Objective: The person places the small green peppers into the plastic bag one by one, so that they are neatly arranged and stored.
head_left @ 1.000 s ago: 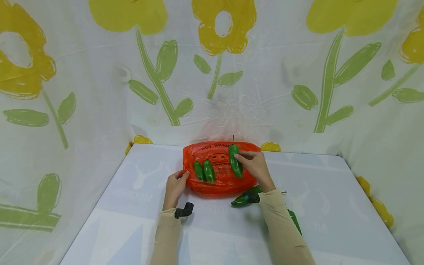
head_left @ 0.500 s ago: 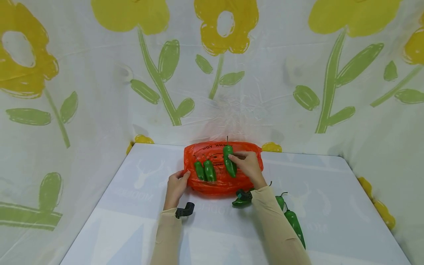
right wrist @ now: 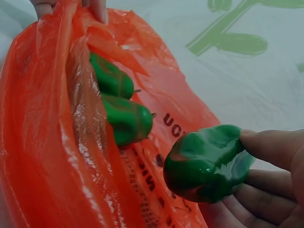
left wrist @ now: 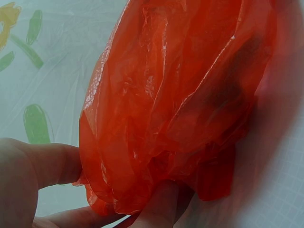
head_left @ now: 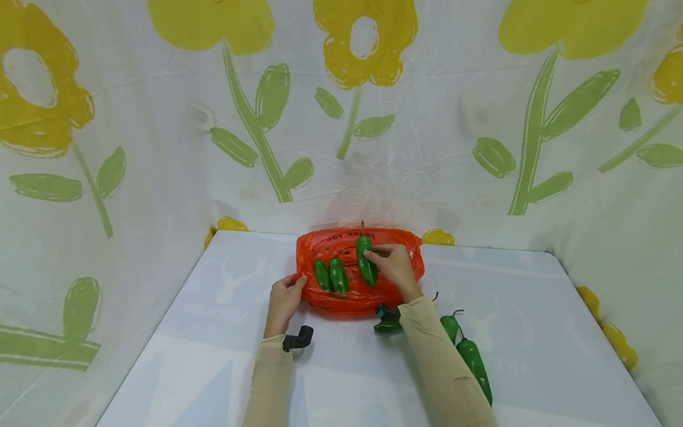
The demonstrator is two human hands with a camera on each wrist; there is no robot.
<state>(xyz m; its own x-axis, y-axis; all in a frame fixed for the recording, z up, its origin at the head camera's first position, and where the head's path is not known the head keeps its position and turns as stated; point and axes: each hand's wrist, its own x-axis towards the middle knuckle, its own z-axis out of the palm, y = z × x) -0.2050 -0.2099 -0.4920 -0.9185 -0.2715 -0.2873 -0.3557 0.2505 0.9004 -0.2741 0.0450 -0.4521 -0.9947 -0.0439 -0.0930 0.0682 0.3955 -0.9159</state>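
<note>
A red plastic bag (head_left: 341,303) with dark print lies at the back of the table, its mouth open. Two green chili peppers (head_left: 338,275) lie side by side inside the mouth at the left, their stems pointing to the back. My left hand (head_left: 283,301) pinches the bag's left edge; in the left wrist view, thumb and fingers (left wrist: 58,164) grip the crumpled film. Another green chili pepper (head_left: 365,261) is pinched between thumb and fingers of my right hand (head_left: 396,268), over the bag, stem up. In the right wrist view this pepper (right wrist: 206,166) sits right of the two bagged ones.
Several more green peppers lie on the table near my right forearm: a long one (head_left: 475,363), one (head_left: 450,326) partly behind the sleeve, and one (head_left: 388,326) partly covered by the black wrist camera (head_left: 386,312). A flower-printed white curtain (head_left: 427,148) stands behind the table.
My right hand has moved left with its pepper, closer to the two in the bag. The peppers beside the right forearm show more now. My left hand stays at the bag's edge.
</note>
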